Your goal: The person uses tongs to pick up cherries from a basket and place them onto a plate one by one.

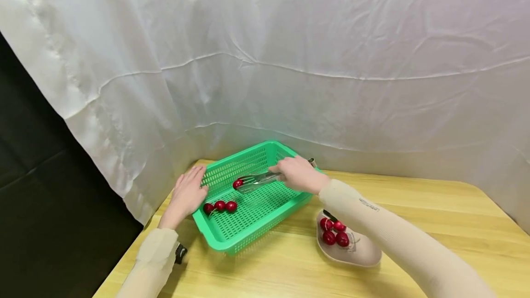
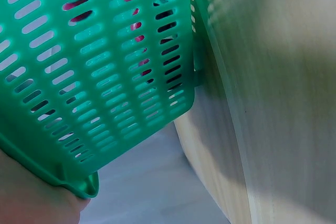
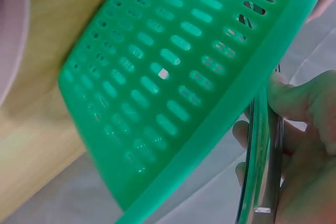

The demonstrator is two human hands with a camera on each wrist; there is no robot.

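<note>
My right hand (image 1: 299,174) grips metal tongs (image 1: 260,179) over the green basket (image 1: 265,226); the right wrist view shows the thumb and fingers around the tongs' arms (image 3: 268,166). A red cherry (image 1: 238,184) sits at the tongs' tips; whether it touches the basket floor I cannot tell. Three more cherries (image 1: 220,205) lie in a row inside, near the left end. On the left rim rests my left hand (image 1: 187,195), its visible fingers fairly straight. The left wrist view has only part of that hand (image 2: 37,195) beside the rim.
A pale pink dish (image 1: 352,255) with several cherries (image 1: 335,233) stands right of the basket, partly under my right forearm. All of it is on a wooden table (image 1: 265,275). White cloth (image 1: 290,95) hangs close behind, and a dark area (image 1: 49,197) lies beyond the left edge.
</note>
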